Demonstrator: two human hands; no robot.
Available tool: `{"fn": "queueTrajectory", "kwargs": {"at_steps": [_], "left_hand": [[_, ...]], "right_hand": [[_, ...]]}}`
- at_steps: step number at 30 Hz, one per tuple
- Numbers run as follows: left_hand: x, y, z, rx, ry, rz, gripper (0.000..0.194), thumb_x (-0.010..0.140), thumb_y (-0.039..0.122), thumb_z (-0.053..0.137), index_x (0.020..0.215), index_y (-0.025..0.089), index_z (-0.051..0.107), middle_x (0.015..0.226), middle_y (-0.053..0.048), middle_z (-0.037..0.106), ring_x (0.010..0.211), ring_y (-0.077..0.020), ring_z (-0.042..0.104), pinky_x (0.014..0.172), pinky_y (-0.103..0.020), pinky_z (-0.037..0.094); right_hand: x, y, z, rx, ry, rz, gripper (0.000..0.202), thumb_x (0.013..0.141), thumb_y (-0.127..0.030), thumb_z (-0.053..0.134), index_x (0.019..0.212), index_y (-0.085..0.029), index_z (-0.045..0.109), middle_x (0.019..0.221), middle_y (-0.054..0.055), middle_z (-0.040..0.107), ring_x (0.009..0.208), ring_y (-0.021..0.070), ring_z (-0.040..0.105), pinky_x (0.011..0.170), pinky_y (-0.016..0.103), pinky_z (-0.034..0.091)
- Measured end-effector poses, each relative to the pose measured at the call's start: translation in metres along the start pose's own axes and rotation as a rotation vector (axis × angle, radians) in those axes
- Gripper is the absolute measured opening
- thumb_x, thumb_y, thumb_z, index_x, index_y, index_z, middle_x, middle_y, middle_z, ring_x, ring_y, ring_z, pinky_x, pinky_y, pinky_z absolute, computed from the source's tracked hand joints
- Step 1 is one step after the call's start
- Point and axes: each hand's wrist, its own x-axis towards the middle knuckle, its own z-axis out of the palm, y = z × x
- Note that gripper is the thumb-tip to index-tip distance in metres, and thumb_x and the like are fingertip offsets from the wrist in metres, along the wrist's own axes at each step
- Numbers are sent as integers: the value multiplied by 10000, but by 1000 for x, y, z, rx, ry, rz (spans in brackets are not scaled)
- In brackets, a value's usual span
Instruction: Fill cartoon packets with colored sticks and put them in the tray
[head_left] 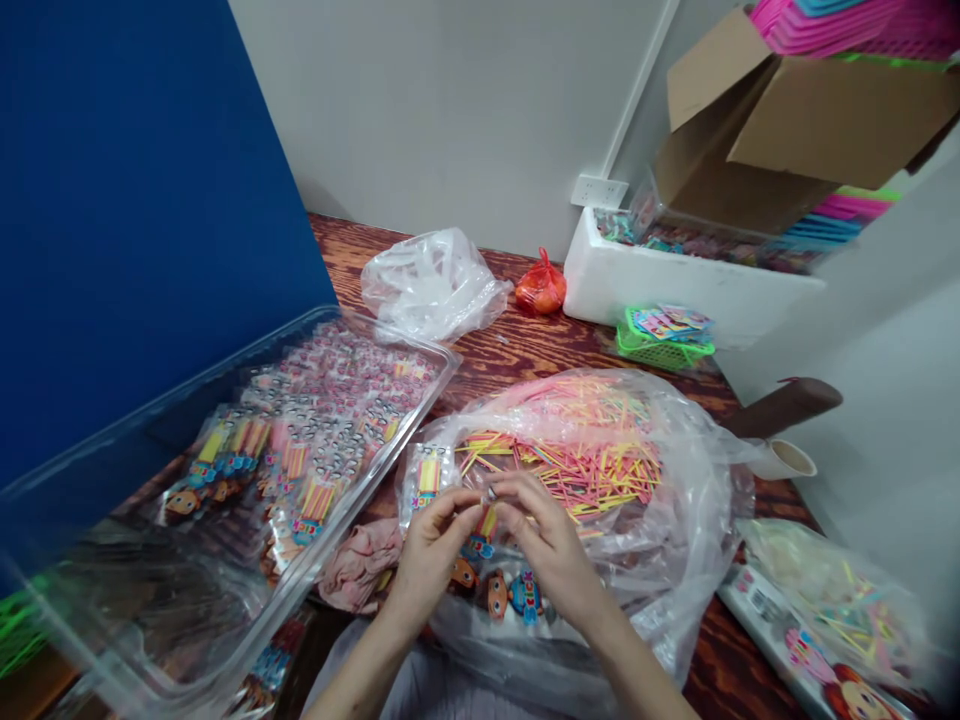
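My left hand (439,535) and my right hand (544,535) meet over the front of a big clear bag, fingers pinched. Between them they grip the top edge of a small printed plastic packet (486,525), where yellow sticks show. Under my hands lie more printed packets with a cartoon face and blue lettering (525,597). Another packet with yellow sticks (430,475) rests just beyond my left hand. Behind my fingers, the large clear plastic bag (697,500) lies open, full of loose pink and yellow thin sticks (577,450).
At left, a clear plastic bin (442,375) holds many filled packets. A pink cloth (364,565) lies beside it. Farther back are a crumpled plastic bag (435,285), a red bag (541,287), a green basket (660,350) and a white foam box (675,280). A cardboard tube (787,405) stands right.
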Motion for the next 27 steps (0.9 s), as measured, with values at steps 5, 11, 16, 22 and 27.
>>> {"fn": "queueTrajectory", "kwargs": {"at_steps": [5, 11, 16, 22, 27], "left_hand": [[-3, 2, -11, -3, 39, -18, 212, 839, 358, 641, 937, 182, 708, 921, -40, 712, 885, -193, 649, 792, -275, 512], [10, -11, -33, 222, 230, 89, 190, 894, 352, 564, 922, 189, 657, 933, -35, 648, 917, -192, 618, 833, -299, 490], [29, -39, -40, 596, 420, 190, 148, 885, 331, 552, 867, 208, 632, 1008, -61, 609, 1025, -248, 572, 967, -425, 424], [30, -48, -40, 683, 426, 189, 150, 916, 311, 496, 951, 206, 596, 1014, -72, 621, 1018, -252, 573, 943, -441, 441], [25, -45, -43, 664, 385, 144, 308, 916, 344, 507, 1182, 198, 558, 1187, -102, 612, 1159, -265, 555, 1015, -468, 426]], "right_hand": [[5, 1, 1, 44, -39, 34, 186, 944, -327, 532, 1047, -265, 674, 1108, 40, 662, 1090, 218, 584, 947, 325, 432], [28, 63, -5, -219, 54, 108, 196, 947, -265, 471, 916, -207, 655, 909, 34, 691, 879, 204, 638, 793, 306, 490], [58, 109, 4, -872, -80, 0, 280, 914, -99, 434, 1081, -161, 650, 1101, 114, 678, 1059, 243, 581, 928, 353, 442], [80, 112, 16, -1120, -168, -33, 376, 903, -63, 423, 1248, -124, 560, 1166, 190, 641, 1024, 283, 586, 885, 407, 427], [85, 108, 20, -1245, -253, -56, 306, 885, -41, 424, 1129, -103, 600, 1055, 181, 649, 938, 267, 593, 816, 376, 442]]}}
